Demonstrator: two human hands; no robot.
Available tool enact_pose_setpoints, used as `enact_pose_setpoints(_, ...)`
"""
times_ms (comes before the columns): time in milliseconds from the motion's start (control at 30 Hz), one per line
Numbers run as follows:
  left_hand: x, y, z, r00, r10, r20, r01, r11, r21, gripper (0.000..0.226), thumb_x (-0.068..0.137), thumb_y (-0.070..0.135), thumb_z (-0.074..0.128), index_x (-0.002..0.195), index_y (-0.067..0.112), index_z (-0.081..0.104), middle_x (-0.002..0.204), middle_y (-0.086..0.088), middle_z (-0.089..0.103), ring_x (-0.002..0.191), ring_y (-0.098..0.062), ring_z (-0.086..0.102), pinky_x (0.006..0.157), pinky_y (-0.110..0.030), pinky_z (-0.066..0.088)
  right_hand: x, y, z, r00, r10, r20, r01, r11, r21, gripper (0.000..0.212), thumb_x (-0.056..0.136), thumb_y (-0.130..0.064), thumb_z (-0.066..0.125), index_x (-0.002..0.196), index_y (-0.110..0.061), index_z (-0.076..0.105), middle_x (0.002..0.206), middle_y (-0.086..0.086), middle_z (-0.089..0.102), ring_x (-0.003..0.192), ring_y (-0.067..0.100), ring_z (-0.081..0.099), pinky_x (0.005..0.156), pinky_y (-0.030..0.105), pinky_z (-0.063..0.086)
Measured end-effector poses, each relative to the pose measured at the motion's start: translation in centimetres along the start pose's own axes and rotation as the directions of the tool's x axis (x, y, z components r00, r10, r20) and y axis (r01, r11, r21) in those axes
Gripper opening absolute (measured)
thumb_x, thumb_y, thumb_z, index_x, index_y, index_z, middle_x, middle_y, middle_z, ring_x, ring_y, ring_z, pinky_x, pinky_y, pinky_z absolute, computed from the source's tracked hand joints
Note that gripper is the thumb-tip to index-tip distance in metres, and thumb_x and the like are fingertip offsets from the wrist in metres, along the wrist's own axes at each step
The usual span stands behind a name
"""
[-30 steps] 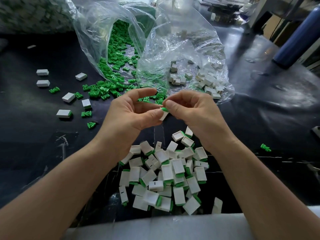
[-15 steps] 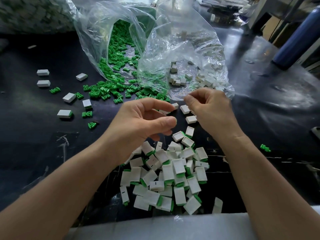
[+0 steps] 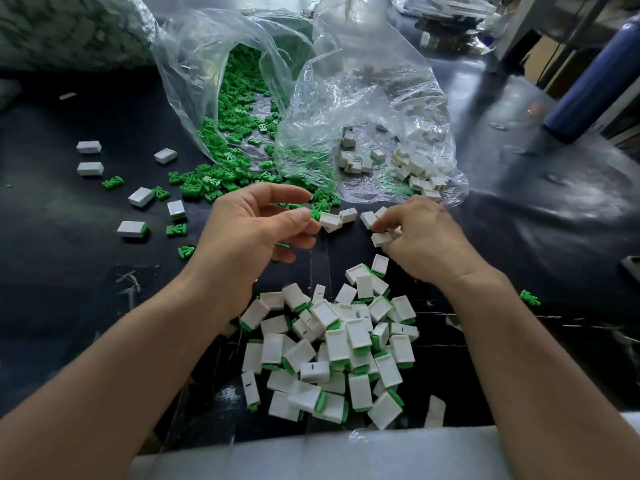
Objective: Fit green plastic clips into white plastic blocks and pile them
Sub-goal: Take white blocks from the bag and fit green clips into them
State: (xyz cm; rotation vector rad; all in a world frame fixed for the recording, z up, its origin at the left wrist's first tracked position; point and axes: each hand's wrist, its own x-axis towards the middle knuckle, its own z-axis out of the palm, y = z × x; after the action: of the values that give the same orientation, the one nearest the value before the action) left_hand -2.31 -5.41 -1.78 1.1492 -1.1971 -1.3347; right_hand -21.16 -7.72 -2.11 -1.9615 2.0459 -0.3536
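A pile of white blocks with green clips fitted (image 3: 332,348) lies near the table's front edge between my forearms. My right hand (image 3: 422,237) is beyond it, fingers curled round a loose white block (image 3: 381,239). More loose white blocks (image 3: 347,215) lie between my hands. My left hand (image 3: 256,230) hovers above the table with thumb and forefinger apart, the thumb tip beside a green clip (image 3: 316,214). Spilled green clips (image 3: 207,185) spread from a clear bag (image 3: 239,98). A second clear bag (image 3: 398,157) holds white blocks.
Stray white blocks (image 3: 89,147) and single green clips (image 3: 112,182) dot the black table at the left. One green clip (image 3: 530,298) lies at the right. A blue cylinder (image 3: 588,84) stands at the back right. White foam (image 3: 311,455) lines the front edge.
My hands, which held a block and clip together, have parted. The right hand moved out to the loose white blocks and took one. The left hand moved toward the green clips.
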Motion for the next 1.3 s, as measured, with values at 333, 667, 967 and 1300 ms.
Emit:
enact_pose_setpoints(333,0.0,-0.3,0.3,0.999,-0.033,0.026,0.031,0.998,0.057,0.023,0.066,0.017,0.071,0.088,0.019,0.065,0.07,0.002,0.069,0.059,-0.005,0.065,0.048,-0.014,0.048,-1.7,-2.9,1.1,0.927,-0.308,-0.215,0.362,0.884,0.295,0.02,0.081,-0.009,0.066,0.1,-0.014,0.065,0.087,-0.007,0.056,0.079,0.01,0.053,0.074,0.02,0.044)
enact_pose_setpoints(667,0.0,-0.5,0.2,1.0,-0.021,0.019,0.018,0.989,0.15,0.014,0.074,0.006,0.071,0.084,0.015,0.068,0.067,0.001,0.069,0.059,-0.005,0.062,0.053,-0.018,0.05,-2.4,-4.1,2.1,0.852,-0.445,-0.275,0.513,0.813,0.275,0.016,0.079,-0.002,0.066,0.095,-0.005,0.066,0.09,-0.004,0.053,0.083,0.02,0.058,0.076,0.036,0.049)
enact_pose_setpoints(967,1.2,-0.9,-0.4,0.973,0.024,-0.231,0.018,0.984,0.177,0.02,0.085,0.004,0.062,0.077,0.022,0.062,0.079,-0.003,0.062,0.083,-0.018,0.057,0.082,-0.035,0.049,-2.0,-3.6,2.5,0.933,-0.345,-0.106,0.36,0.907,0.22,0.026,0.087,-0.018,0.06,0.112,-0.014,0.063,0.109,0.004,0.059,0.105,0.019,0.052,0.095,0.034,0.04)
enact_pose_setpoints(1300,0.8,-0.9,0.6,0.992,-0.058,-0.112,0.072,0.99,0.125,0.019,0.087,-0.002,0.057,0.08,0.014,0.062,0.083,-0.01,0.061,0.086,-0.023,0.056,0.089,-0.04,0.049,-2.0,-3.5,2.9,0.935,-0.354,0.006,0.35,0.927,0.132,0.031,0.089,-0.024,0.058,0.12,-0.022,0.061,0.112,0.002,0.055,0.111,0.017,0.045,0.091,0.024,0.03)
